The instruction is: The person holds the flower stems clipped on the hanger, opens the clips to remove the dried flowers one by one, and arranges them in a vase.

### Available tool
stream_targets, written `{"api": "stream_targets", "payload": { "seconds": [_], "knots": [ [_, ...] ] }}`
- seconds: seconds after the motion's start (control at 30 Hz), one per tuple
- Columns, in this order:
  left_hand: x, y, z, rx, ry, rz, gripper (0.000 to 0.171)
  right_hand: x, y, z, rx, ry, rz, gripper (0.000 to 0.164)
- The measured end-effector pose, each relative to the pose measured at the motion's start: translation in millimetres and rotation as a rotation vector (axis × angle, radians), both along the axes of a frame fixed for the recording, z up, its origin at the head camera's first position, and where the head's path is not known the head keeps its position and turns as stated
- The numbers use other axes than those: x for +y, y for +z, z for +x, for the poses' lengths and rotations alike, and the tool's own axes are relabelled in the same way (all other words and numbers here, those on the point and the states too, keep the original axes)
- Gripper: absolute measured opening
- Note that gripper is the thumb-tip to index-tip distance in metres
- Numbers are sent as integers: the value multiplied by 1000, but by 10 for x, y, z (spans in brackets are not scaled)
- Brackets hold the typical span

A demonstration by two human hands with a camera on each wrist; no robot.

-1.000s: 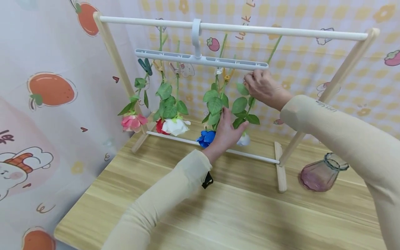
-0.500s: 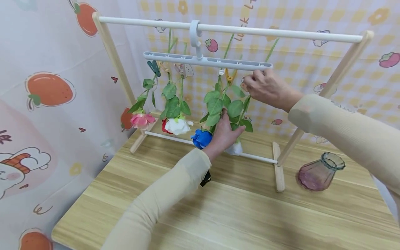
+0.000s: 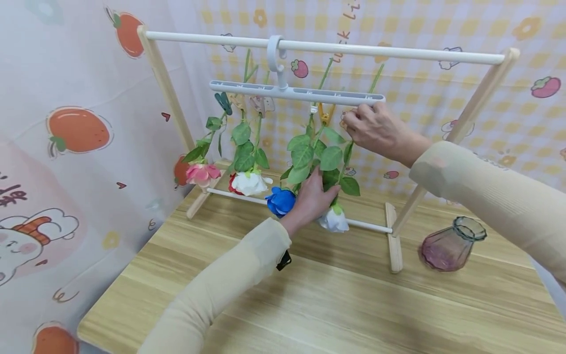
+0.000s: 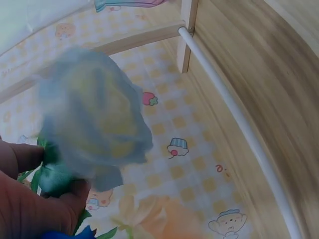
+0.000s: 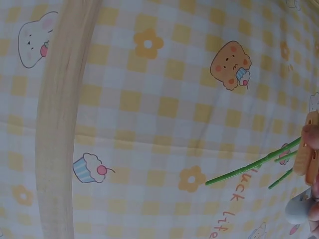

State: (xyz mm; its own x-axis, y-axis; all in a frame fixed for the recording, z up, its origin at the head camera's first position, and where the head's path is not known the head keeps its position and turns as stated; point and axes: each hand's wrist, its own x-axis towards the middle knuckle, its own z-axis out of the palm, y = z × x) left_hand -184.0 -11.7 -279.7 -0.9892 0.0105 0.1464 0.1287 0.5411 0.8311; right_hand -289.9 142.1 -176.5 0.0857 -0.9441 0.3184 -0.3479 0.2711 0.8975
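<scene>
A white rose (image 3: 334,220) hangs head down near the right end of a light grey clip hanger (image 3: 305,94). My left hand (image 3: 309,196) pinches its stem just behind the bloom; the left wrist view shows thumb and finger at the green base (image 4: 56,177). At the hanger's end, my right hand (image 3: 378,130) grips an orange clothespin (image 5: 305,154), largely covered by the fingers in the head view. Green stem ends (image 5: 254,165) stick out past that clip. Beside my left hand hangs a blue rose (image 3: 280,200), clipped upside down.
Further left hang a pink rose (image 3: 203,174), another white rose (image 3: 249,183) and a partly hidden red one. The hanger hooks on the white rod (image 3: 376,50) of a wooden rack. A glass vase (image 3: 448,248) leans over on the table (image 3: 353,305) at right.
The white rose has come downward and nearer, out from behind my left hand. The hanger has swung slightly, while my right hand stays at its right end.
</scene>
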Motion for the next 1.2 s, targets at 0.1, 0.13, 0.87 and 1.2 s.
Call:
{"api": "stream_targets", "payload": {
  "seconds": [0.1, 0.13, 0.87, 1.2],
  "knots": [
    [-20, 18, 51, 13, -16, -5, 57, 20, 4, 21, 11, -11, 5, 15],
    [-28, 26, 70, 17, -20, -6, 55, 23, 5, 26, 13, -12, 6, 14],
    [-180, 262, 253, 238, -112, -298, 39, 196, 151, 67, 123, 3, 34, 10],
    [-225, 384, 290, 238, -121, -359, 37, 238, 234, 69, 107, -23, 46, 17]
  ]
}}
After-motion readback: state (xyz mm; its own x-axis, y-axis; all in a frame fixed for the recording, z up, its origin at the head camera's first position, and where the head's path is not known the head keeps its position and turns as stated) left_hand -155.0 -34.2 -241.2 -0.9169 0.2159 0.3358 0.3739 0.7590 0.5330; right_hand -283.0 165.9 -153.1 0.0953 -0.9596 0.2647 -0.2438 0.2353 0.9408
